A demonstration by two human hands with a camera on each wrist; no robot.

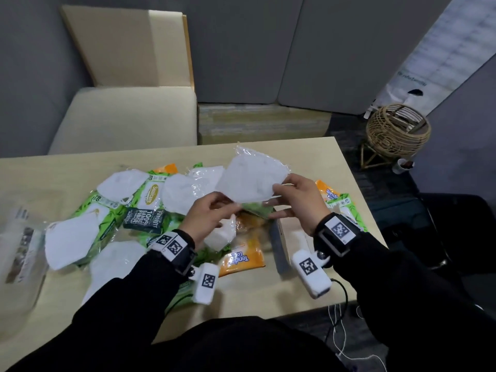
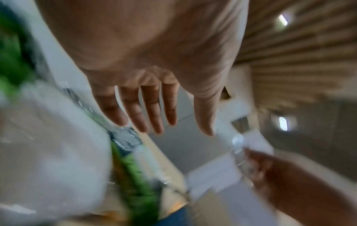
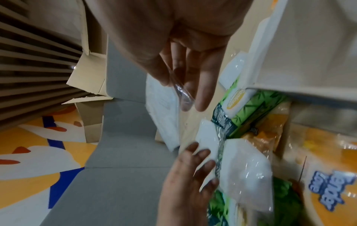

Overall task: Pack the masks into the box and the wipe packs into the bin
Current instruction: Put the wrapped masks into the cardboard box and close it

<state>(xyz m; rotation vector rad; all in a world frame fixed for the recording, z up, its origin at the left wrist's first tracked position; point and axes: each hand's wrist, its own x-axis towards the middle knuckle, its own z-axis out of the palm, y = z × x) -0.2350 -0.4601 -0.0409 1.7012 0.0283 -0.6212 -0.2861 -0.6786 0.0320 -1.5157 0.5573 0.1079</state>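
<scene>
1. The face mask (image 1: 252, 181) was white, matt, fibrous cloth, sealed in a clear, glossy, crinkled plastic wrapper (image 3: 183, 94).
2. The green wipe packs (image 1: 146, 196) and the orange wipe pack (image 1: 241, 260) were glossy printed plastic film.
3. The table (image 1: 268, 296) had a smooth, matt, pale wood-look top.
4. The box (image 1: 279, 251) was matt cardboard, grey outside.
5. The sleeves (image 1: 402, 277) were matt black cloth.
6. The basket (image 1: 397, 130) was woven rattan.

White masks (image 1: 252, 181) in clear wrap; green wipe packs (image 3: 259, 103) with a bamboo-leaf pattern; orange wipe packs (image 1: 241, 260) with blue lettering; pale wood desk (image 1: 308, 157); black sleeves (image 1: 128, 299).
</scene>
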